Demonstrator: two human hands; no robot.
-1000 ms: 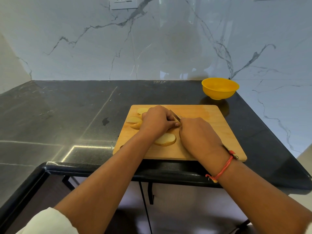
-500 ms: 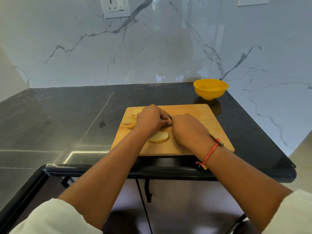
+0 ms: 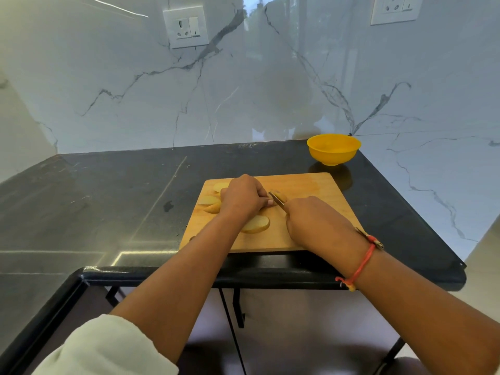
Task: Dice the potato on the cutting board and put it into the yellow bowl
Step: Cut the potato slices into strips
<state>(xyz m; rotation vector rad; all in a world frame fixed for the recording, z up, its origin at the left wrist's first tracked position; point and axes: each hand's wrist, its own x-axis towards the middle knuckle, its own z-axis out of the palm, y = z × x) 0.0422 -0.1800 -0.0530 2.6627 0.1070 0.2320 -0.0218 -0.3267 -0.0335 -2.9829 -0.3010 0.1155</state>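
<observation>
My left hand (image 3: 243,197) has its fingers curled over a potato piece (image 3: 283,197) near the middle of the wooden cutting board (image 3: 311,185); most of that piece is hidden beneath the hand. My right hand (image 3: 313,220) is closed round the handle of a knife (image 3: 276,198). Only the blade shows, and it is set against the fingertips of the left hand. Further potato slices lie on the board: one (image 3: 255,223) between my two wrists, toward the near edge, and three (image 3: 208,200) close together at the far left corner. The yellow bowl (image 3: 333,151) stands on the black worktop (image 3: 108,198) beyond the board's far right corner, close to the marble wall; I cannot tell whether it holds anything. A red thread (image 3: 359,266) circles my right wrist.
</observation>
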